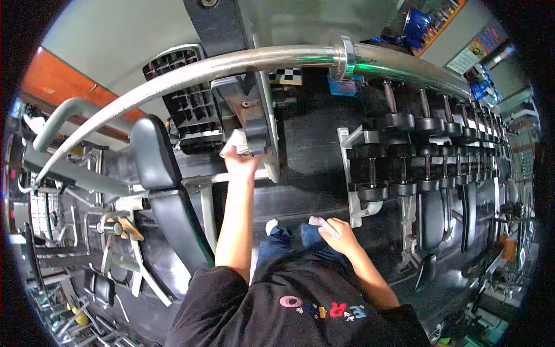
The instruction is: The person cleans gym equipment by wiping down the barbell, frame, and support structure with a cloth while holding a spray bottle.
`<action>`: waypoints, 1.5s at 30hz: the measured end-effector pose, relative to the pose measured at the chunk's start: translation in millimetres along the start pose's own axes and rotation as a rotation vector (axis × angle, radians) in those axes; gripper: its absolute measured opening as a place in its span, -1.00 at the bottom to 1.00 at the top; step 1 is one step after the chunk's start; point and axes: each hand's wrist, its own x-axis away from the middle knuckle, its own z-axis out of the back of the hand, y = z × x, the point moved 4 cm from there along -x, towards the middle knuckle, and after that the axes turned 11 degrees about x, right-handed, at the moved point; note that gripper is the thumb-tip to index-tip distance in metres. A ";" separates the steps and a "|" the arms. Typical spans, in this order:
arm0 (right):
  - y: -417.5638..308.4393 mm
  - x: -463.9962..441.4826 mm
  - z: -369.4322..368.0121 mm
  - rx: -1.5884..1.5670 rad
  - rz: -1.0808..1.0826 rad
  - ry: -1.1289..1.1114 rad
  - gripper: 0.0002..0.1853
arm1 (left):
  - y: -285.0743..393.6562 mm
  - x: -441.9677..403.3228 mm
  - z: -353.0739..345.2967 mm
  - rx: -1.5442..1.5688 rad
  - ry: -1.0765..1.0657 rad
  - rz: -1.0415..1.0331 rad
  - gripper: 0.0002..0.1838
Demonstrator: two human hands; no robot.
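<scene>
My left hand (pixel 243 164) reaches forward with its fingers closed on a white cloth (pixel 236 141). The cloth is against or very close to the dark bracket (pixel 254 124) on the bench's metal upright; contact is hard to make out. Low in front of my body, my right hand (pixel 342 236) is wrapped round a small pale object (pixel 325 226) with a pinkish end, whose kind I cannot make out. Above both hands, a long metal barbell (pixel 231 65) crosses the view.
A black padded bench (pixel 179 225) stands on the left. To the right is a rack (pixel 355 173) with rows of dumbbells (pixel 428 165). A black plastic grid piece (pixel 193 107) leans at the wall, and a blue box (pixel 345 85) is on the floor ahead.
</scene>
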 end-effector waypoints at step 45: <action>93.5 73.0 -21.2 -0.174 0.031 -0.036 -0.74 | -104.7 80.4 90.2 -1.132 0.241 0.091 -0.46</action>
